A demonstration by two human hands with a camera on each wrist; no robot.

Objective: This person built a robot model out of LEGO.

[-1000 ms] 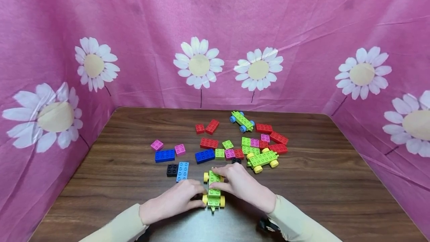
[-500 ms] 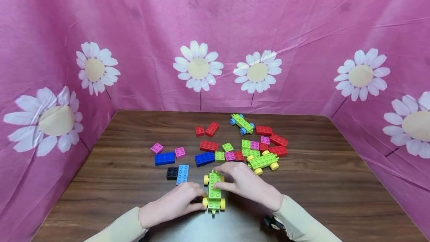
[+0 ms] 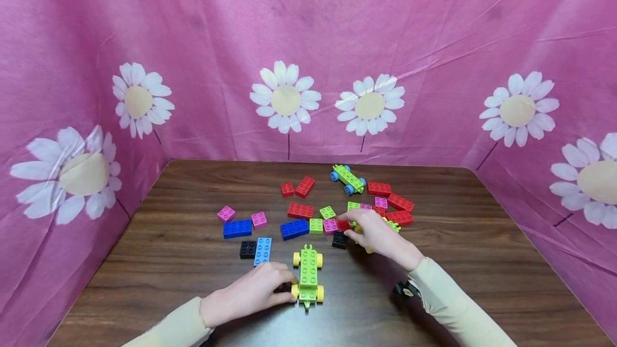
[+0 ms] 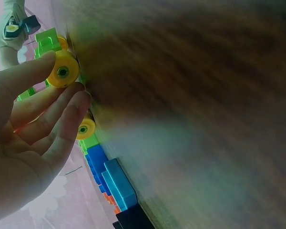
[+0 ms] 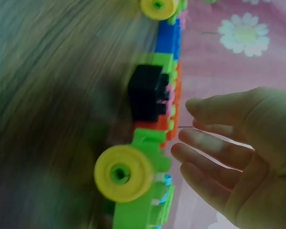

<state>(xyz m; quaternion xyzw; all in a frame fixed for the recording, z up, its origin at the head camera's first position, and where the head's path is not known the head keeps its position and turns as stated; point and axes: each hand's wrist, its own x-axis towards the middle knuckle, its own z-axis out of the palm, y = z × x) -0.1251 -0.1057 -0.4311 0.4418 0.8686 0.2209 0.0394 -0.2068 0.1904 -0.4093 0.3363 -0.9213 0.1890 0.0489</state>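
Three wheeled bases [image 3: 348, 180], two black bricks [image 3: 339, 240].
Left hand [image 3: 255, 289] pinches its nearest base [image 3: 308, 272]; right hand [image 3: 376, 233], loose-fingered, has left it.

The near car [image 3: 308, 272] is lime green on yellow wheels [image 3: 320, 294] (their hubs [image 4: 62, 72] look green up close), while the far car [image 3: 348, 177] pairs lime green with blue wheels [image 3: 349, 190]. There are red bricks [image 3: 300, 210], pink bricks [image 3: 258, 220], dark blue bricks [image 3: 294, 229], black bricks [image 3: 248, 249] and a light blue brick [image 3: 262, 251]. The desk [image 3: 193, 181] is dark brown with streaky grain, the sleeves [image 3: 166, 325] pale cream, and the pink curtain [image 3: 308, 15] carries white daisies [image 3: 285, 96] with pale yellow centres.
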